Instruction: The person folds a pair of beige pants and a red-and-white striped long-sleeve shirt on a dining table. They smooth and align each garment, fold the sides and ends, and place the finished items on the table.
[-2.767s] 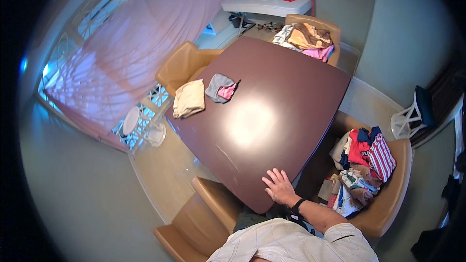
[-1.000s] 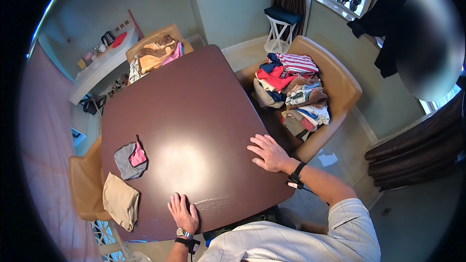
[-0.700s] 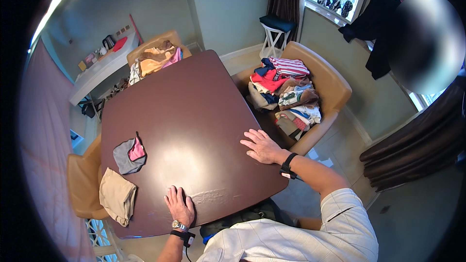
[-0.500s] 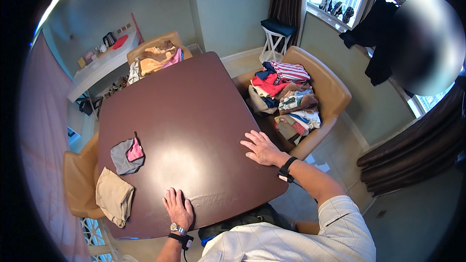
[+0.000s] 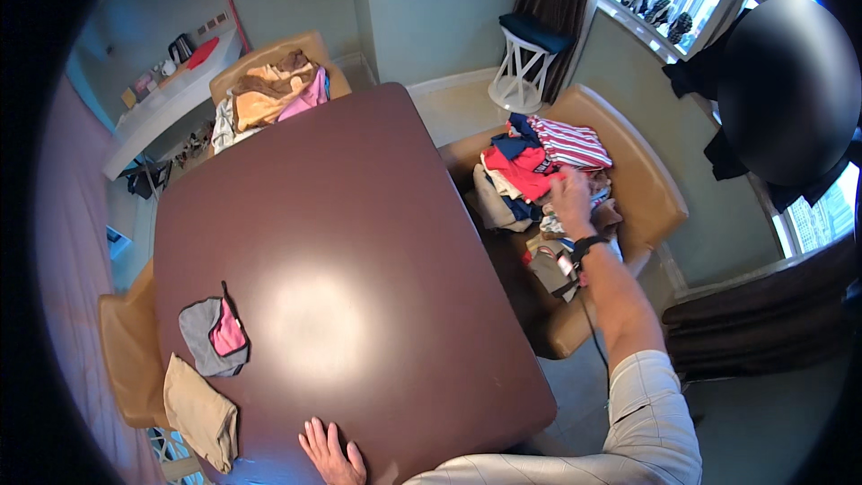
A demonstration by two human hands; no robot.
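My left hand (image 5: 332,454) lies flat near the front edge of the dark brown table (image 5: 413,332), fingers spread, holding nothing. My right hand (image 5: 571,202) is stretched out over a pile of folded clothes on a tan chair (image 5: 651,175) to the right. Its fingers touch or hover just over the pile beside a red garment (image 5: 521,171); blur hides whether they grip anything. Around it lie a red-and-white striped garment (image 5: 575,142) and a grey garment (image 5: 554,269). On the table's left side are a grey and pink cloth (image 5: 208,341) and folded beige trousers (image 5: 199,411).
Another tan chair (image 5: 328,54) at the far end holds an orange and brown garment (image 5: 265,94). A third tan chair (image 5: 126,359) stands at the left. A stool (image 5: 521,67) is by the curtain, and a white shelf (image 5: 171,112) runs along the left wall.
My right hand has left the table's right edge and reached out over the clothes on the chair. My left hand stays on the table. The view has shifted.
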